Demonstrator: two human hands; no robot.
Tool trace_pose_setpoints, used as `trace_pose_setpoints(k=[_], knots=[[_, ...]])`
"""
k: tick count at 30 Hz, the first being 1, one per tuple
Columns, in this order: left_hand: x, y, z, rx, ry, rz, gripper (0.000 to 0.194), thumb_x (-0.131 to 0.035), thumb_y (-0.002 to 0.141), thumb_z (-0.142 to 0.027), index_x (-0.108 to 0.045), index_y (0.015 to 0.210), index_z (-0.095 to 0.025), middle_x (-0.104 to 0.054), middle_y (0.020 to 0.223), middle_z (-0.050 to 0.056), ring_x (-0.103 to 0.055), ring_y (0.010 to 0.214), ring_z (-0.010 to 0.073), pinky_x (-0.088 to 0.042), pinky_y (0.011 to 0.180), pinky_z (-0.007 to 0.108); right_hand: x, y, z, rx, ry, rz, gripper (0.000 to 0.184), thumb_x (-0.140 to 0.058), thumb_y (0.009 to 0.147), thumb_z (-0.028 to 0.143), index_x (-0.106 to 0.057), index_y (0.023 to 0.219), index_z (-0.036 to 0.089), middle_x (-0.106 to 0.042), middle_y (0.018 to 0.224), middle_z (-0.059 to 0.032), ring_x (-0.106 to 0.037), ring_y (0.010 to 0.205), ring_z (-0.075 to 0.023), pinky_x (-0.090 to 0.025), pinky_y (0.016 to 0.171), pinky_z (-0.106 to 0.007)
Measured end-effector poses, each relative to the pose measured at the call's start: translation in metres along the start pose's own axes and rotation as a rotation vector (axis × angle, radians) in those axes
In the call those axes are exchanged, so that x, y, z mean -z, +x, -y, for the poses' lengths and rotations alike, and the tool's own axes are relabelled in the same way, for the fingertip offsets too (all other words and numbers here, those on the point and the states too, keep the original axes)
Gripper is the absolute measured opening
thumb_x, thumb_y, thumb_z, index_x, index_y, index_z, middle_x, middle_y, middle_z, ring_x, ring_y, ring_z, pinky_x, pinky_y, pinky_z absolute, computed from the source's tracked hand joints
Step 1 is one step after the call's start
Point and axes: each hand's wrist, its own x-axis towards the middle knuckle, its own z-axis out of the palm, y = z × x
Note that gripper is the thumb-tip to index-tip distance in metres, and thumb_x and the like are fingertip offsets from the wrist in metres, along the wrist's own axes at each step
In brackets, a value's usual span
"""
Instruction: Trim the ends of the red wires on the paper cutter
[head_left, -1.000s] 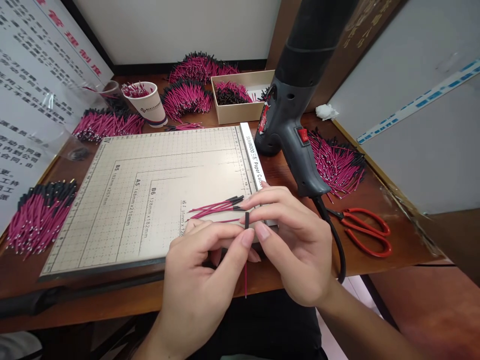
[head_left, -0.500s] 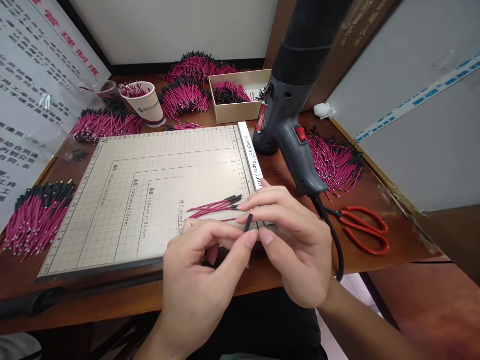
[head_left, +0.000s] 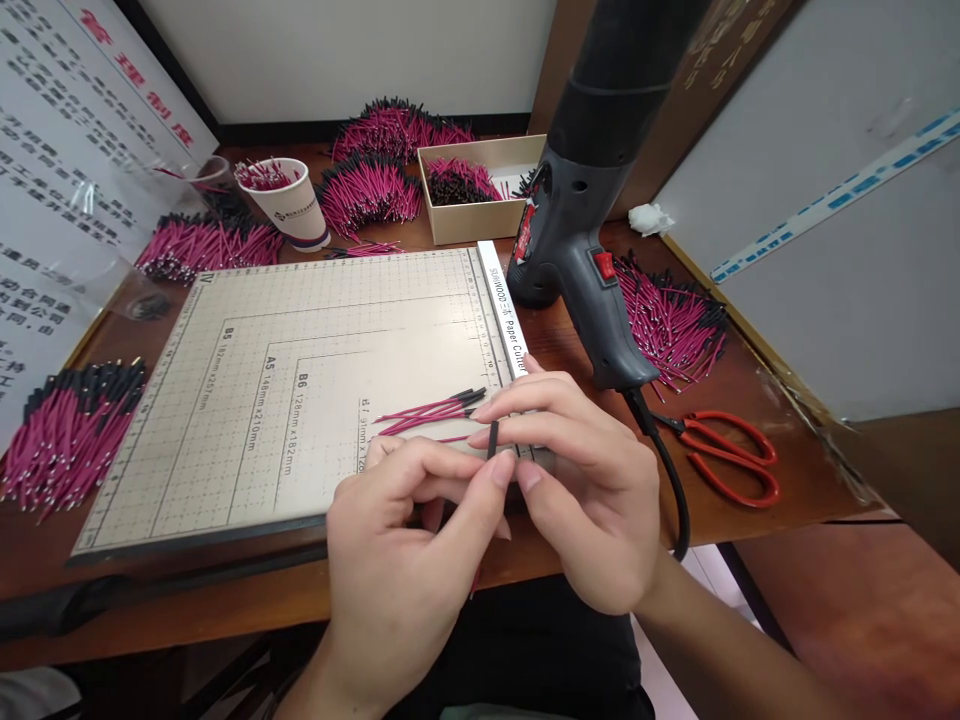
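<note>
My left hand point(head_left: 405, 540) and my right hand point(head_left: 585, 480) meet over the near edge of the paper cutter board point(head_left: 300, 370). Between their pinched fingertips is a short black sleeve point(head_left: 493, 438) on a thin magenta wire point(head_left: 475, 580), whose tail hangs below my left hand. Both hands are closed on this piece. Just beyond my fingers a few magenta wires with black tips point(head_left: 435, 410) lie on the board.
A black and grey heat gun point(head_left: 592, 200) stands upright right of the board, its cord running down past my right wrist. Red scissors point(head_left: 720, 455) lie at the right. Piles of magenta wires point(head_left: 71, 425), a paper cup point(head_left: 289, 205) and a cardboard box point(head_left: 472, 190) ring the board.
The black sleeve tilted slightly and came back upright between my fingertips. The wire's tail under my left hand shifted a little. Both hands stay in the same place.
</note>
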Motion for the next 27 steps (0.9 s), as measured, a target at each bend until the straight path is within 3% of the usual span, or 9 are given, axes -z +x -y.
trace_pose_setpoints(k=[9, 19, 27], knots=[[-0.0012, -0.0008, 0.0011, -0.025, 0.002, -0.02, 0.018, -0.072, 0.09, -0.016, -0.068, 0.078, -0.029, -0.073, 0.066, -0.017, -0.066, 0.056, 0.002, -0.051, 0.065, 0.013, -0.0016, 0.0005, -0.0008, 0.012, -0.006, -0.021, 0.013, -0.055, 0.082, 0.007, -0.066, 0.085, 0.014, -0.073, 0.092, -0.0062, -0.068, 0.091, -0.0153, -0.053, 0.1, -0.04], [-0.0013, -0.0016, 0.002, -0.054, 0.081, -0.032, 0.018, -0.073, 0.09, -0.018, -0.068, 0.078, -0.031, -0.073, 0.068, -0.017, -0.067, 0.055, 0.006, -0.052, 0.075, 0.024, -0.0014, 0.0002, -0.0005, 0.01, -0.019, -0.021, 0.013, -0.056, 0.082, 0.008, -0.067, 0.085, 0.014, -0.073, 0.093, -0.0067, -0.069, 0.09, -0.0152, -0.051, 0.103, -0.041], [-0.0035, -0.0024, 0.0029, -0.068, 0.088, -0.025, 0.017, -0.074, 0.091, -0.02, -0.069, 0.079, -0.032, -0.073, 0.067, -0.016, -0.066, 0.057, 0.0084, -0.05, 0.071, 0.027, 0.0002, -0.0001, 0.0, -0.023, -0.005, -0.028, 0.014, -0.056, 0.088, 0.01, -0.07, 0.089, 0.013, -0.074, 0.096, -0.0063, -0.069, 0.093, -0.0135, -0.05, 0.104, -0.037]])
